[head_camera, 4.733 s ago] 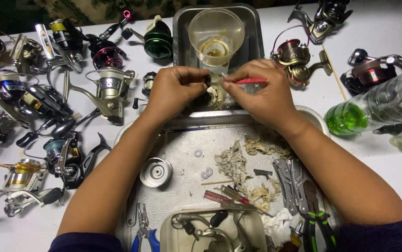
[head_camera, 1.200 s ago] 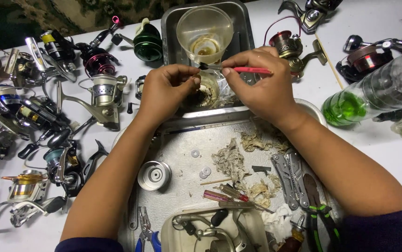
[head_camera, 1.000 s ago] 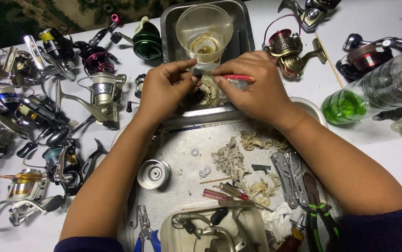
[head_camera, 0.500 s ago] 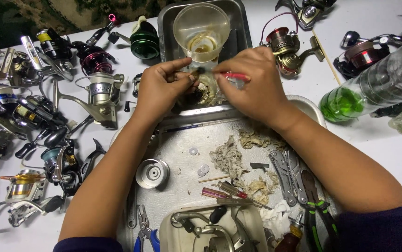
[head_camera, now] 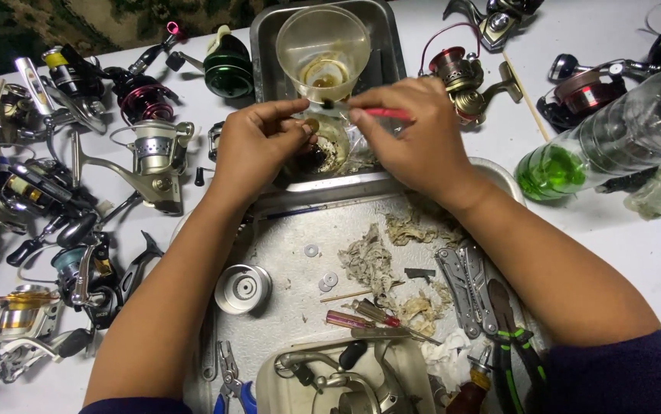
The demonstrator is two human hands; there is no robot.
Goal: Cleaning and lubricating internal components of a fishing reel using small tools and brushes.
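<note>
Small reel part worked over the far steel tray [head_camera: 392,54]

The part [head_camera: 317,147] is pinched in the left hand [head_camera: 258,149] fingers, kept above the tray so drips are caught; a red-handled tool [head_camera: 383,113] is pinched by the right hand [head_camera: 411,134], tip beside the plastic cup [head_camera: 323,50] for easy dipping

A red-handled tool [head_camera: 386,113] lies between the right fingers [head_camera: 361,103], just below a clear yellowish cup [head_camera: 323,54]. Right of them lies a clear bottle [head_camera: 606,138] of green liquid on the white bench [head_camera: 599,238]; left, a dark green reel [head_camera: 227,69].
</note>
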